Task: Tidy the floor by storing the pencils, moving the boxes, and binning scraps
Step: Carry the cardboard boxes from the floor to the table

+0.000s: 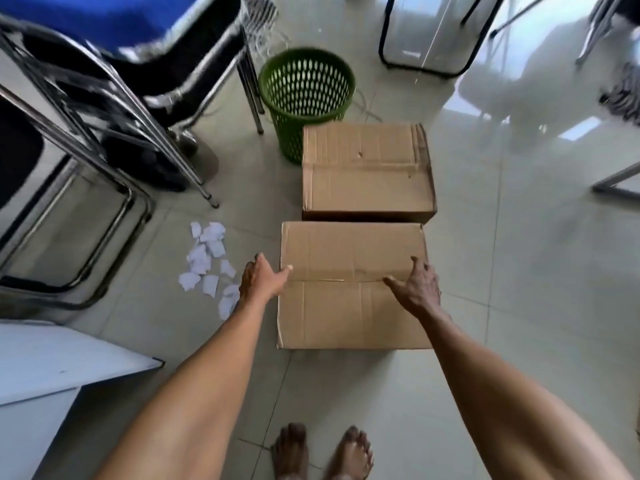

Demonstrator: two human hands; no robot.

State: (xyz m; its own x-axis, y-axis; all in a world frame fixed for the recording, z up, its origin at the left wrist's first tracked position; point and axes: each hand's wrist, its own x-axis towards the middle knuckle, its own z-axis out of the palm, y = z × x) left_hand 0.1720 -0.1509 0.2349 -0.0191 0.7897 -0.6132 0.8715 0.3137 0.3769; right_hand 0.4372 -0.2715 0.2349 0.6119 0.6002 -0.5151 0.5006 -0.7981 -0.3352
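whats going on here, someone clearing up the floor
A person reaches both bare hands, left hand and right hand, open, onto the nearer closed brown cardboard box. A second cardboard box sits just beyond it, beside a green perforated plastic bin. Torn white paper scraps still lie on the tiled floor.

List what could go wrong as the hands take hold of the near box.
1. The near box lies close against the far box; pushing it may shove that one into the green bin.
2. The left hand is by the paper scraps; a sideways slide may scatter them.
3. The right hand lies flat on top, a weak grip.
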